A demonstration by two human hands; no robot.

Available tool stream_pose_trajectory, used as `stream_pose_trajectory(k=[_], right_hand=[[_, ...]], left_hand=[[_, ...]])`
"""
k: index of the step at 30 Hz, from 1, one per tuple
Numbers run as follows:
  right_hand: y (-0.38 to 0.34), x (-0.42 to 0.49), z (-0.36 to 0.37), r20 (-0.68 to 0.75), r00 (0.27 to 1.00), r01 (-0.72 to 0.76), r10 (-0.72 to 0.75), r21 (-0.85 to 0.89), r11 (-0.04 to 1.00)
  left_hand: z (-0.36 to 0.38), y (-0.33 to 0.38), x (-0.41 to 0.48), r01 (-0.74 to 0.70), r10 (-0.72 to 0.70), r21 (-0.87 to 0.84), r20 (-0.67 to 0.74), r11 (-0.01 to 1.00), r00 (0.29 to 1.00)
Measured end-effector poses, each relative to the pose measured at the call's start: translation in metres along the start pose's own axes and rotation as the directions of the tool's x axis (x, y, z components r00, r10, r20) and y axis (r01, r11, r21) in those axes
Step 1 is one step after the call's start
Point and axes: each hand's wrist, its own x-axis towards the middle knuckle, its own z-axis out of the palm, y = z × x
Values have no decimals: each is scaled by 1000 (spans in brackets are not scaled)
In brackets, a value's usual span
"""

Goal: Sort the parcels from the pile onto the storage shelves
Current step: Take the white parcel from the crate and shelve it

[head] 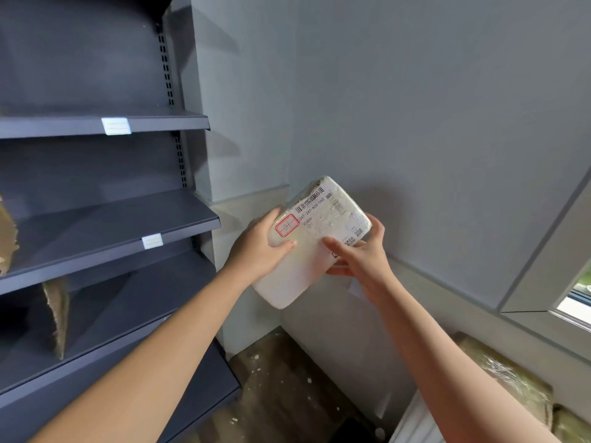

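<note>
**Parcel held up for a label check beside the shelves**

Both hands are on it. The left hand [259, 247] grasps the parcel's left edge, thumb laid across the face just below a red-bordered sticker [287, 226]. The right hand [361, 251] grasps the right edge, thumb on top and fingers curled over the far side.

Between them the white parcel [315, 225] hangs in the air, tilted so its printed face looks back at the camera. My read is that's deliberate: the barcode label [323, 203] and the handwritten mark in the red box are turned up to be read before a slot is chosen. Both thumbs sit clear of them, which fits.

Outward now. The parcel is in front of the grey wall [447, 123], just right of the dark shelves [128, 219] and not yet on any of them. White tags [152, 241] on the shelf edges probably carry the codes to match. Brown packages [57, 318] already stand further left on the lower levels. Down at lower right the wrapped pile [502, 375] waits, so I'd say plenty remains.
</note>
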Motion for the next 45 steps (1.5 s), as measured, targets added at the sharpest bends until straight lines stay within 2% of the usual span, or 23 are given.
stream_pose_trajectory(k=[3, 8, 13, 16, 20, 26, 29, 33, 36, 40, 45], right_hand=[[-1, -2, 3, 17, 1000, 0, 0, 21, 1000], [-1, -6, 15, 55, 998, 2, -7, 93, 996], [-2, -3, 41, 132, 991, -8, -12, 147, 989], [-9, 1, 62, 181, 983, -4, -16, 108, 994], [-23, 9, 98, 179, 982, 48, -61, 77, 996], [-48, 27, 154, 200, 970, 125, -141, 88, 988], [-58, 41, 184, 205, 966, 136, -159, 122, 983], [-67, 63, 220, 182, 967, 143, -178, 189, 972], [-75, 73, 249, 149, 973, 146, -178, 204, 968], [-95, 83, 285, 143, 975, 133, -172, 244, 961], [-116, 101, 322, 148, 969, 161, -196, 217, 963]], left_hand=[[-8, -3, -9, 122, -127, -68, -66, 990, 990], [-26, -16, -27, 131, -165, -233, -133, 964, 977], [-46, -29, -46, 209, -327, -378, -283, 902, 901], [-65, -34, -56, 176, -343, -429, -352, 886, 871], [-92, -49, -60, 110, -343, -490, -416, 865, 842], [-140, -68, -47, -71, -347, -615, -532, 785, 772], [-167, -83, -41, -121, -228, -549, -523, 827, 821], [-212, -104, -27, -80, -69, -325, -422, 942, 904], [-234, -119, -17, -72, -40, -339, -312, 938, 949], [-259, -134, -8, -122, 39, -279, -284, 952, 958], [-291, -135, 13, -185, 86, -194, -433, 963, 897]])
